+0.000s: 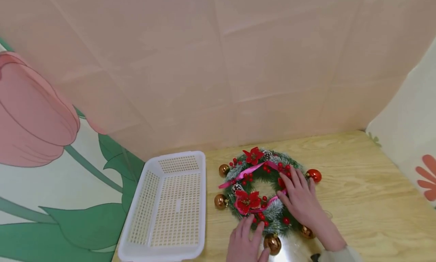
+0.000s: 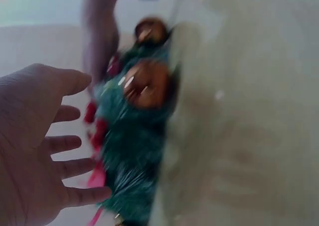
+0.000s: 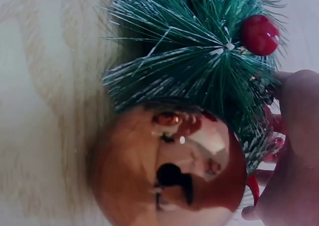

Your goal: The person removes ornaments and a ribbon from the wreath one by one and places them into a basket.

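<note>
A green Christmas wreath (image 1: 277,218) with frosted needles, red berries, pinecones and red poinsettia flowers (image 1: 247,201) lies flat on the table. A pink ribbon (image 1: 250,171) loops over it, and copper baubles (image 1: 273,244) and one red bauble (image 1: 314,175) sit round its rim. My right hand (image 1: 301,201) rests over the wreath's right side, fingers extended, thumb by the ribbon's end. In the right wrist view a large copper bauble (image 3: 169,171) stands close before that hand. My left hand (image 1: 242,242) is at the wreath's near edge, its fingers spread beside the berries.
A white perforated plastic basket (image 1: 203,216) stands left of the wreath, with nothing in it. Behind the wooden table (image 1: 357,186) rises a plain pinkish backdrop (image 1: 238,65). Walls with printed flowers flank both sides. A small dark object (image 1: 315,257) shows at the near edge.
</note>
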A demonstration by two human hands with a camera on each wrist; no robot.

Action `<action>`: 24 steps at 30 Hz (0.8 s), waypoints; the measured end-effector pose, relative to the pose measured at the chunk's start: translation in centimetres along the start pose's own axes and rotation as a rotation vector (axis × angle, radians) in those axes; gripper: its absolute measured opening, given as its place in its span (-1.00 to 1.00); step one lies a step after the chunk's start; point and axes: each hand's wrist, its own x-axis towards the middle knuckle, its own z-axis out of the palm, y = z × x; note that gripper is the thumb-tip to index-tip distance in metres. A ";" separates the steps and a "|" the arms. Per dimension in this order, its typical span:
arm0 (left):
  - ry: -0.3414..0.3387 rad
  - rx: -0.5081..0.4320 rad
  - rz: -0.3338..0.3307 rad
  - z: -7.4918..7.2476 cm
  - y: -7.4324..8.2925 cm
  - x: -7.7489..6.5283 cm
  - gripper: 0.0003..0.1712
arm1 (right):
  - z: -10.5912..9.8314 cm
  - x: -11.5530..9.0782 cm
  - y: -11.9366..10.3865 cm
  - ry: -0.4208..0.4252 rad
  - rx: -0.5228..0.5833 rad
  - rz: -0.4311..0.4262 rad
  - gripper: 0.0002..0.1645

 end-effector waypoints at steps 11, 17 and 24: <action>-0.163 -0.154 0.007 1.9 3.7 -0.1 -0.49 | 0.5 0.4 0.3 -0.038 -0.026 0.028 -0.33; -0.093 -0.123 0.054 2.9 3.8 0.2 -0.55 | 0.4 0.5 -0.1 -0.033 -0.044 0.027 -0.40; -0.084 -0.146 0.117 1.4 3.0 0.9 -0.59 | 0.3 0.5 -0.3 -0.033 -0.061 0.038 -0.43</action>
